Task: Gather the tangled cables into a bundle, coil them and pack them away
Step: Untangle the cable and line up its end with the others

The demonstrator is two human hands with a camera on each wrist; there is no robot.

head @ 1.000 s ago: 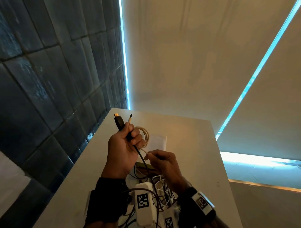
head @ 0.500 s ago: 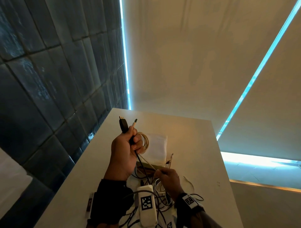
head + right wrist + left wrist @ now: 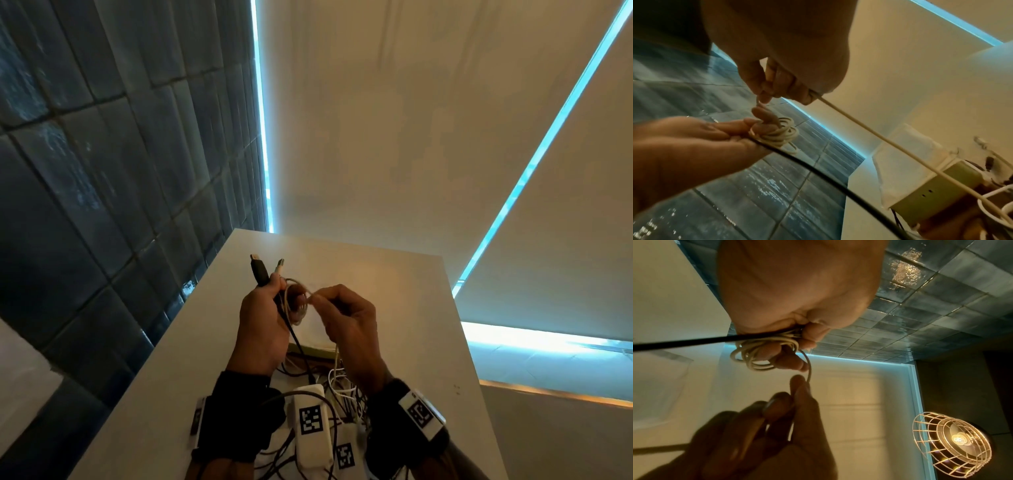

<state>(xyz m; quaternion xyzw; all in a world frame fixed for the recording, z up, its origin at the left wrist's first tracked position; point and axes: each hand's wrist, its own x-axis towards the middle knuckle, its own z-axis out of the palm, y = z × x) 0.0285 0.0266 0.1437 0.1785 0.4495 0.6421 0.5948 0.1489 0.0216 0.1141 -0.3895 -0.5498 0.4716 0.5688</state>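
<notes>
My left hand is closed around a small coil of cream cable and a black USB cable; both plug ends stick up past my knuckles. My right hand pinches the free run of the cream cable between thumb and fingertips, right beside the coil. Both hands are raised above the surface.

From the right wrist view, the loops sit stacked around my left fingers, and the free run slants down taut from my right hand to the heap below. The black cable hangs off the left palm toward the same heap.

I judge I am mid-wrap. To do it well I would lay each new turn flat against the last, keep light tension so the loops do not spring loose, and let the cable slide through my right pinch rather than tug it. A hard pull could snag it in the tangle of white and dark cables lying under my wrists.

Among that tangle sits a small greenish box with what looks like a pale cloth bag beside it. I cannot tell whether either is open or holds anything, so no cable is packed away that I can see.
</notes>
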